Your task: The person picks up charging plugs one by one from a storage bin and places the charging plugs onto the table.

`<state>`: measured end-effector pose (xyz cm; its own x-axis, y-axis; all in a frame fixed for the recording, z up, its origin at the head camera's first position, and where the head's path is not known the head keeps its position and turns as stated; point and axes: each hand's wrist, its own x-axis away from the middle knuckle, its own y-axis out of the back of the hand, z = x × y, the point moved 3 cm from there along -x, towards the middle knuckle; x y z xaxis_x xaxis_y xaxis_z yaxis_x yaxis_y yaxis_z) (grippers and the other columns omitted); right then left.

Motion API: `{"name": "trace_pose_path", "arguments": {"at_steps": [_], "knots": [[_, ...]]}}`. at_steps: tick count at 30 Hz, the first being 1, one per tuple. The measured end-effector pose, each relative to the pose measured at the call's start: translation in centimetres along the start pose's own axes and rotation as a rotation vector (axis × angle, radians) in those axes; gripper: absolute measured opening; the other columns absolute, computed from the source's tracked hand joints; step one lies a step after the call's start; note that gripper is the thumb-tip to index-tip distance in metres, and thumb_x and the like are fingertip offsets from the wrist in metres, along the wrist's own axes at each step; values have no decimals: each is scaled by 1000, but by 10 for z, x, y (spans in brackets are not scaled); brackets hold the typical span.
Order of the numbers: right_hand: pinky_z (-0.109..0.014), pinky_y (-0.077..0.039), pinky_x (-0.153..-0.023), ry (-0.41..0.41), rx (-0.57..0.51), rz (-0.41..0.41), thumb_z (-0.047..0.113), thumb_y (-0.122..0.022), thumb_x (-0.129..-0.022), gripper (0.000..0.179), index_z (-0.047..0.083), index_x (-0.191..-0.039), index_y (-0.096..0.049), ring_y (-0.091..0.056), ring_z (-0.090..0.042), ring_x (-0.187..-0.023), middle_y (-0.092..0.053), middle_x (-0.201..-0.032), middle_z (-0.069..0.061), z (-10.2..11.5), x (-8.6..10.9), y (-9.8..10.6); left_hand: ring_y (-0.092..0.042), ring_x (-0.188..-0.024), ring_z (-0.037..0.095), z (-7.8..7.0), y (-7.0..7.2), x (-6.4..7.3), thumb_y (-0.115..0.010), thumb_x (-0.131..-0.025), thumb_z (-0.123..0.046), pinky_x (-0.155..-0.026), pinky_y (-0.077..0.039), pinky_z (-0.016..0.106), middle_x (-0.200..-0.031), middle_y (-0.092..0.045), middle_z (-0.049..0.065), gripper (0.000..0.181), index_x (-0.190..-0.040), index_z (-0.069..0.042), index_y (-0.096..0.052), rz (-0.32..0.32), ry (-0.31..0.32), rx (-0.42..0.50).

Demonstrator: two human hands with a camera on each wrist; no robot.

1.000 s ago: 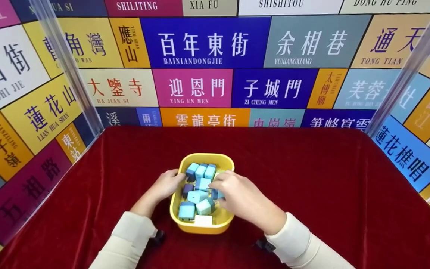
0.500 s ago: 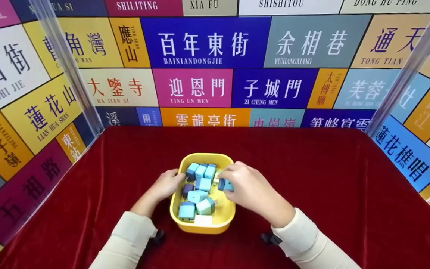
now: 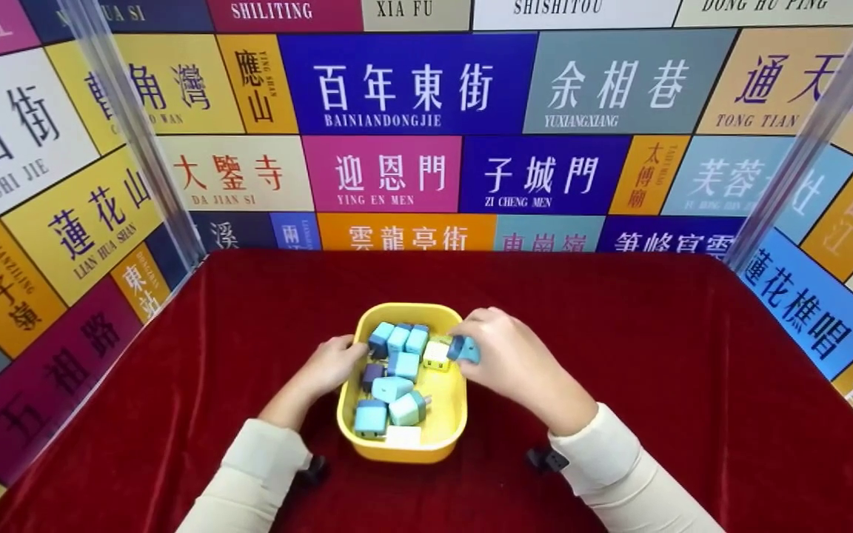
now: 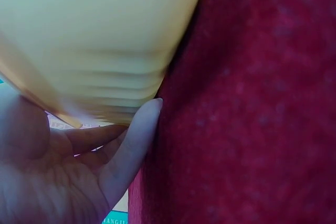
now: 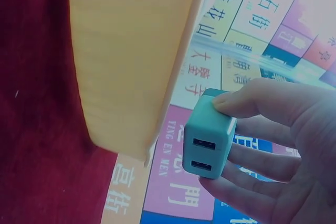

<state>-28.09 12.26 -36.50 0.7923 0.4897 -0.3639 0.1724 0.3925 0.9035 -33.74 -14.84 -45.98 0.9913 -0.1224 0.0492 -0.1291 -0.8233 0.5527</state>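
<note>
My right hand pinches a blue USB charger plug between thumb and fingers, at the right rim of a yellow plastic bin. In the right wrist view, two USB ports show on the end of the charger plug, held above rim height. On the bin's other side, my left hand grips the rim; the left wrist view shows the thumb against the outer wall. Inside lie several blue charger plugs, a pale yellow charger plug, a dark purple one and a white block.
The bin stands on a dark red velvet cloth that covers the table. Behind and to both sides rise panels printed with colourful street signs. Clear upright posts stand at the back corners.
My right hand has lifted the blue charger plug from among the others and moved it right and upward to the rim. The pale yellow charger plug has come into view. My left hand stays put.
</note>
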Motion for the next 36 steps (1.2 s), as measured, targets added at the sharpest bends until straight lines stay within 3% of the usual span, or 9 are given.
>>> {"name": "trace_pose_path", "arguments": {"at_steps": [8, 18, 28, 36], "knots": [[-39, -61, -91, -73, -44, -48, 12, -85, -86, 28, 4, -113, -81, -67, -25, -97, -73, -109, -9, -24, -3, 0, -72, -85, 24, 2, 0, -1, -49, -104, -24, -74, -64, 41, -96, -70, 14, 40, -123, 3, -71, 0, -18, 2], [-42, -63, -88, -174, -73, -90, 10, -83, -83, 29, 1, -110, -80, -68, -27, -92, -72, -108, -12, -57, -3, -6, -72, -89, 25, 1, 0, 0, -50, -104, -25, -77, -64, 42, -102, -71, 16, 41, -126, 4, -70, -4, -8, -1], [-45, -63, -88, -290, -65, -44, 13, -84, -85, 30, 0, -111, -79, -68, -29, -90, -71, -108, -15, -78, -1, -22, -72, -90, 25, 1, 0, 0, -49, -105, -26, -78, -64, 42, -103, -71, 15, 42, -127, 4, -69, 7, 1, 6], [-45, -62, -84, -299, -33, -24, 10, -81, -82, 29, 0, -109, -80, -67, -30, -86, -69, -102, -15, -91, 1, -40, -72, -89, 24, 1, 0, -1, -50, -104, -25, -78, -64, 41, -100, -71, 14, 41, -125, 3, -71, -4, -12, -15]]}}
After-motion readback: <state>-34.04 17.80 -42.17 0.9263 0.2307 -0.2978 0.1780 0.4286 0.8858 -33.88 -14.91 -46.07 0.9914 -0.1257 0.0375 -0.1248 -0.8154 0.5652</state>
